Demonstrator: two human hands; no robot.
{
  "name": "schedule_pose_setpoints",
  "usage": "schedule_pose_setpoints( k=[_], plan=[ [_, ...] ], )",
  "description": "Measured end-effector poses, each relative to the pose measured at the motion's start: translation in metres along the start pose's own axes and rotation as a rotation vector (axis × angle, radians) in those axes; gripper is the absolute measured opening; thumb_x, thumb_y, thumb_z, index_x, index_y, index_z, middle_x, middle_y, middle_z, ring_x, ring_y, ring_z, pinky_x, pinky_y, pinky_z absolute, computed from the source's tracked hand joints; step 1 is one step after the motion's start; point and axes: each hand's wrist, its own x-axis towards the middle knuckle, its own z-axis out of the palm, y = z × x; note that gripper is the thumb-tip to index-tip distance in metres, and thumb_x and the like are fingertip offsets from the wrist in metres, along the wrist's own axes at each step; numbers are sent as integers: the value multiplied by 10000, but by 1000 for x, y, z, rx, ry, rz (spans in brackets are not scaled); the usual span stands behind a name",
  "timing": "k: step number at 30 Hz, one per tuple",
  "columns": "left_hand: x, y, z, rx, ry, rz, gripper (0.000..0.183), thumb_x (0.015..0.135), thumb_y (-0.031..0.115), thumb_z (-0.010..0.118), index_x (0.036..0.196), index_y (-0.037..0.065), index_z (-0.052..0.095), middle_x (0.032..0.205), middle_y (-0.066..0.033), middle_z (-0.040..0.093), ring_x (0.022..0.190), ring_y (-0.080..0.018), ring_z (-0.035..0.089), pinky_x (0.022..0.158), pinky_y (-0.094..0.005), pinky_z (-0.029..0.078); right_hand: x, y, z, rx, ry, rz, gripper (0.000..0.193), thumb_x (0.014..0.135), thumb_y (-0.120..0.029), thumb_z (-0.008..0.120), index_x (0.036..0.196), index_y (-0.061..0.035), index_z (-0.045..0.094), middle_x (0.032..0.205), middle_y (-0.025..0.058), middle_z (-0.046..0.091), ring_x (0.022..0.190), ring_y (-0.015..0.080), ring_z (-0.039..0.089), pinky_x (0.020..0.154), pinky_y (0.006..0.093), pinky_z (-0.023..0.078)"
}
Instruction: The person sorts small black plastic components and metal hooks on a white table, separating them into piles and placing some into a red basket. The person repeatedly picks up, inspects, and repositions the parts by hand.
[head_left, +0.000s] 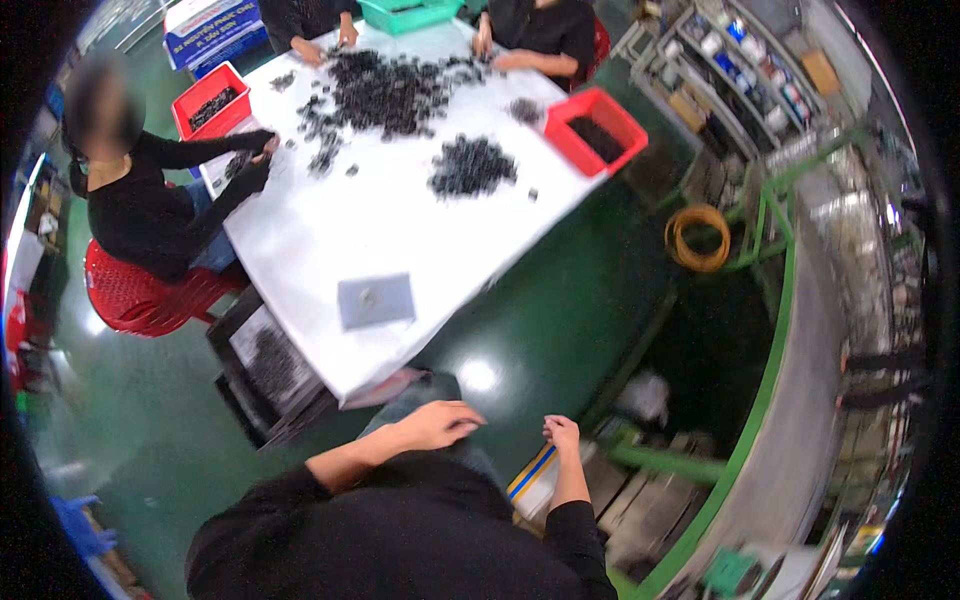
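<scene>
Hands of the person are both empty: the left hand [440,424] lies loosely curled on the knee in grey trousers [425,390], the right hand [561,432] is held up just beside it, fingers bent, the two apart. Nearest is the white table [400,230], its near corner in front of the knee. On it lie a grey flat square sheet [376,300], far heaps of small dark parts [470,165] and a red plastic tray [595,130]. Three other people sit at the far and left sides. What the small parts are is hard to see.
</scene>
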Motion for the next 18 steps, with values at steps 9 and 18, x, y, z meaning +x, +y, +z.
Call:
schedule_pose_setpoints(
  k=[9,18],
  plan=[
    [188,-104,-163,97,685,-467,189,855,114,544,992,66,666,958,-137,657,823,-271,632,714,-347,498,267,-297,55,-197,-215,-217,193,785,-99,626,951,-14,678,811,82,675,677,148,641,619,278,522],
    [346,-158,-241,97,843,-425,175,812,93,557,957,40,638,968,-145,620,917,-319,586,804,-387,464,360,-436,145,-729,-771,-640,255,821,-184,619,1022,-31,658,805,101,671,742,146,628,689,276,485]
  ],
)
